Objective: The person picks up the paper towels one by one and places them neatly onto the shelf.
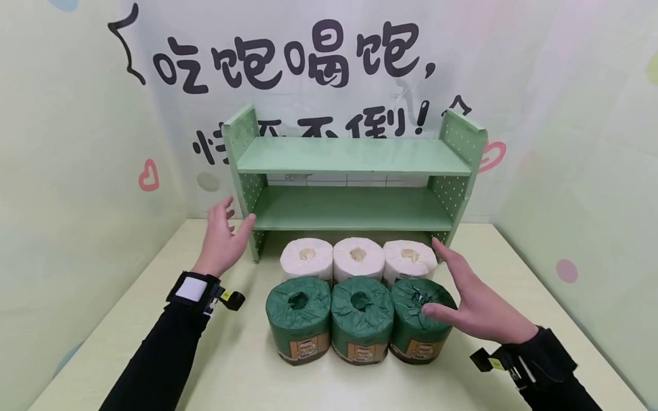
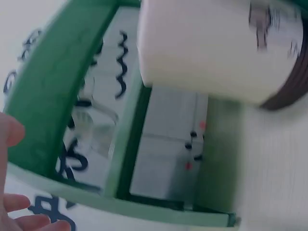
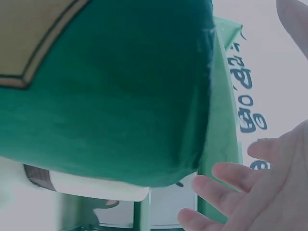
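Three green-wrapped toilet rolls point(image 1: 362, 328) stand in a front row on the table, with three white-wrapped toilet rolls point(image 1: 358, 260) right behind them. My left hand point(image 1: 224, 240) hovers by the left side of a green two-tier shelf point(image 1: 349, 211), fingers spread and holding nothing. Over at the right, my right hand point(image 1: 480, 302) is beside the rightmost green roll point(image 1: 421, 337), thumb over its edge; I cannot tell whether it touches. In the right wrist view that roll's green side point(image 3: 120, 106) fills the upper left, apart from the relaxed fingers point(image 3: 231, 192).
Both shelf boards carry nothing. The shelf stands at the back of the pale table point(image 1: 231, 365), against a wall sheet point(image 1: 308, 108) with black lettering. Pale side walls point(image 1: 581, 171) flank the table.
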Demonstrator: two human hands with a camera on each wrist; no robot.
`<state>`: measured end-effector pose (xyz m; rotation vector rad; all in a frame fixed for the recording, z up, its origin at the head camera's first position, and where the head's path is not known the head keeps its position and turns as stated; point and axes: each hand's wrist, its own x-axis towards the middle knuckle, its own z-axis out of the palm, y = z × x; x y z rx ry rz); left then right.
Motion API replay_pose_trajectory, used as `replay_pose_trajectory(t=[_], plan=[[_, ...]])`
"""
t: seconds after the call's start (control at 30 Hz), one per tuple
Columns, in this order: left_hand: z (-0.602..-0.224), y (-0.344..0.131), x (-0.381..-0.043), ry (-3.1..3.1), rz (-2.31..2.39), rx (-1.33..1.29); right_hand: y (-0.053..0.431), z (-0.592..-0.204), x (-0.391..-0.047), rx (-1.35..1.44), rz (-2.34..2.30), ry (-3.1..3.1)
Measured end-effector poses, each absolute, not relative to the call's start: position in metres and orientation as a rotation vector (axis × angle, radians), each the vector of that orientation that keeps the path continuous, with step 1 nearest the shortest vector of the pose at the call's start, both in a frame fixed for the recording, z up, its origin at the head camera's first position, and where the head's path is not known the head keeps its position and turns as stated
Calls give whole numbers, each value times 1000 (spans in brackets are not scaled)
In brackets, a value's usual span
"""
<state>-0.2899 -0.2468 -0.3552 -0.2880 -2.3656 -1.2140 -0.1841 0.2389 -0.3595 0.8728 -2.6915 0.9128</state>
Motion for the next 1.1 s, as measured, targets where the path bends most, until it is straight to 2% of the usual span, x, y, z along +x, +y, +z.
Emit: replay_pose_trajectory(t=[0.33, 0.6, 1.1], plan=[[-386, -255, -315, -2437, -1355, -243, 247, -383, -186, 832, 1065, -2639], [-395, -250, -331, -2413, -1385, -274, 250, -394, -187, 856, 1127, -2610], [-413, -249, -338, -2353, -1311, -196, 258, -425, -185, 897, 1334, -2623]])
